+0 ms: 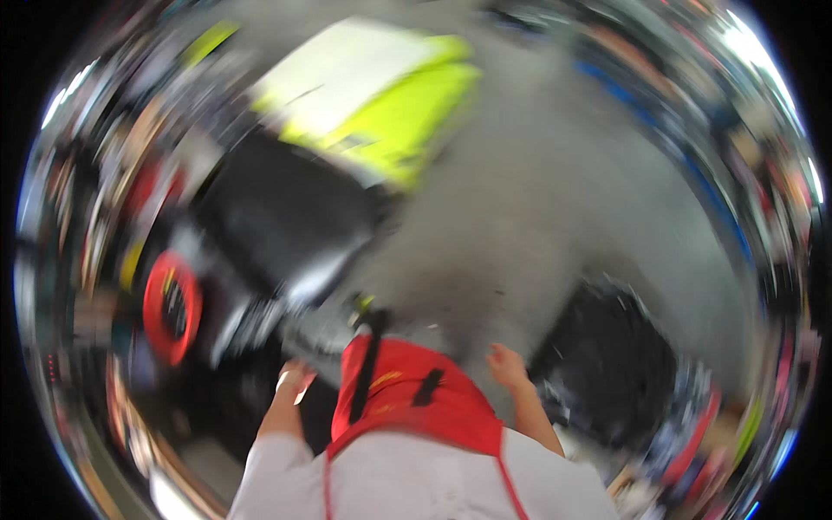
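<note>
My left hand (pixel 296 379) hangs low beside the red apron (pixel 420 390) I wear. A small pale strip shows at that hand; I cannot make out whether it is held or worn. On the apron's other side is my right hand (pixel 505 364), with no object visible in it. Motion smears the fingers of both hands. Ahead and to the left stands a black, smooth-topped block (pixel 282 212), nearer to my left hand. A black bag-like bundle (pixel 611 364) lies on the floor to the right of my right hand.
Beyond the black block lies a white and neon-yellow stack (pixel 364 95), perhaps cloth or bags. A red ring-shaped object (pixel 173 308) is at the left. Blurred, crowded shelving lines both sides, with a blue edge (pixel 715 195) along the right. The floor (pixel 537 191) is grey.
</note>
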Demonstrator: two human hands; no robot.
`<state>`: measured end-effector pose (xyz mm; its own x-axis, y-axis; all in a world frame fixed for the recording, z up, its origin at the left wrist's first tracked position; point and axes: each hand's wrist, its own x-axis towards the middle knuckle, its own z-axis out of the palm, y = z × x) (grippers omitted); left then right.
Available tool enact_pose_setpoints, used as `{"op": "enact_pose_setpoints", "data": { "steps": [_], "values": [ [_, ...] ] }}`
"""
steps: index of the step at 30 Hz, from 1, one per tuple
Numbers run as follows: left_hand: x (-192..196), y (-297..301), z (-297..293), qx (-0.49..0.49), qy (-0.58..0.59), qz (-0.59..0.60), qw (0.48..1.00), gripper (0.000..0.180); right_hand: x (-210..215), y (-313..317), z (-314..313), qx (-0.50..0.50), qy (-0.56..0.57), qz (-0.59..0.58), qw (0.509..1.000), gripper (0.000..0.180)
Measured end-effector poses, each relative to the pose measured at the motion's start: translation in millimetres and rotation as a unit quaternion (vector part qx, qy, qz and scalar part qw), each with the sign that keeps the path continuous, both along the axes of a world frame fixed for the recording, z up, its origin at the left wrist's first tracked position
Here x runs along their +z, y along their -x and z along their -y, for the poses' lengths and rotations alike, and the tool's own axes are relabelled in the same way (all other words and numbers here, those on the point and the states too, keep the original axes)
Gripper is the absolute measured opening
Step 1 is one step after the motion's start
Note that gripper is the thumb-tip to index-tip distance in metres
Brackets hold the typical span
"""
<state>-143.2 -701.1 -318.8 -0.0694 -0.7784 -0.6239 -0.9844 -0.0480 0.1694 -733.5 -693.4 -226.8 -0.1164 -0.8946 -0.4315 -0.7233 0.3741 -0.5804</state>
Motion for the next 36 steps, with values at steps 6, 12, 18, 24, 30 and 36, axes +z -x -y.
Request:
{"op": "enact_pose_setpoints", "data": {
  "steps": [6, 12, 18, 24, 30, 36],
  "values": [
    [-39, 32, 60, 0.701, -0.114, -0.308, 0.633, 0.026, 11, -84, 72, 0.140, -0.133, -0.036, 0.980, 0.045],
    [-159, -24, 153, 0.760, -0.072, -0.304, 0.570, 0.030, 25, -172, 143, 0.218, -0.281, -0.059, 0.933, 0.050],
    [-261, -63, 229, 0.716, -0.081, -0.143, 0.678, 0.072, 59, -241, 200, 0.079, -0.308, 0.000, 0.948, 0.036],
    [-254, -33, 251, 0.730, -0.069, -0.049, 0.678, 0.081, 65, -257, 210, -0.061, -0.395, 0.024, 0.916, 0.034],
    [-212, -74, 252, 0.790, -0.125, -0.093, 0.593, 0.099, 58, -270, 221, -0.056, -0.384, 0.038, 0.921, 0.030],
    [-83, -61, 277, 0.729, 0.039, -0.307, 0.610, 0.063, 66, -271, 223, -0.012, -0.336, 0.078, 0.939, 0.032]
  ]
}}
